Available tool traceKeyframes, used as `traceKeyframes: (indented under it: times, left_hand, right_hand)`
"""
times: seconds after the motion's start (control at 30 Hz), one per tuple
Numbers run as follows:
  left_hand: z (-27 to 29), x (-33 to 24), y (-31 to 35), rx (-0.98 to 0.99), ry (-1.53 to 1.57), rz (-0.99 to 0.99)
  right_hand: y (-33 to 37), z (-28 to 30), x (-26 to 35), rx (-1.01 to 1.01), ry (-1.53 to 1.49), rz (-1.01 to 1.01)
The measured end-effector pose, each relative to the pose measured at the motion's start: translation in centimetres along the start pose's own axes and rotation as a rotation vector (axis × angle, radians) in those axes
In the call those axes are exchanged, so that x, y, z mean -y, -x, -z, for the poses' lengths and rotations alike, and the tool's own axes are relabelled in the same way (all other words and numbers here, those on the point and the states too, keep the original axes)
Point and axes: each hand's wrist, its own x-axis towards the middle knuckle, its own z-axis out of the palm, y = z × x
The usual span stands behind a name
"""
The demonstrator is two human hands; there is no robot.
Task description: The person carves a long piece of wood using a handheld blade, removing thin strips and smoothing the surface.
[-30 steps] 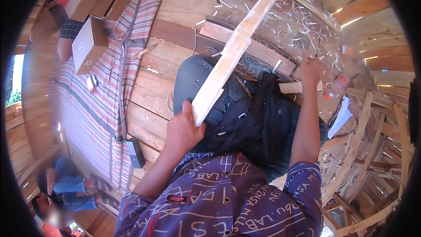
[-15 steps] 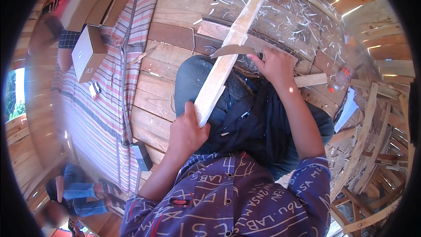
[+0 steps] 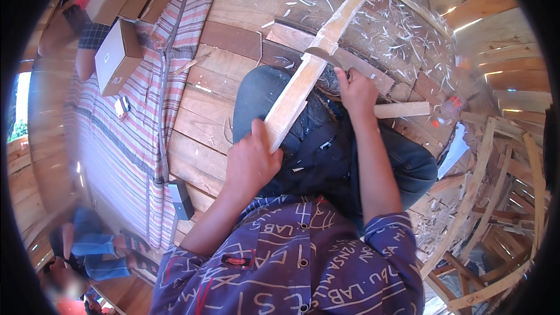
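Observation:
My left hand is closed around the near end of a long pale wooden strip. The strip slants away over my bent leg toward the far right, with rough, splintery edges. In my right hand is a broad-bladed knife, its handle mostly hidden by the fingers. Its blade lies across the strip around mid-length, seen nearly edge-on; whether it bites into the wood I cannot tell. Dark boards lie on the floor under the strip.
Wood shavings litter the floor at the far right. A short wood piece lies beside my right knee. Wooden frames stand at right. On the left are a striped mat, a cardboard box and two other people.
The knife has turned from showing its broad face to nearly edge-on, and my right hand has come slightly nearer the strip. My left hand keeps its hold on the strip's end.

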Motion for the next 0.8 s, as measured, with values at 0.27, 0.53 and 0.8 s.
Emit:
traceKeyframes:
  times: [0.27, 0.53, 0.8]
  left_hand:
    - [-0.6, 1.5, 0.5, -0.030, -0.006, -0.042]
    - [0.1, 1.0, 0.6, -0.021, 0.046, -0.057]
    - [-0.5, 1.5, 0.9, 0.019, 0.059, -0.044]
  right_hand:
    - [2.1, 3.9, 3.2, 0.028, -0.046, 0.084]
    - [2.2, 5.1, 2.5, 0.047, 0.068, 0.529]
    - [-8.8, 9.9, -7.9, 0.047, 0.102, -0.350]
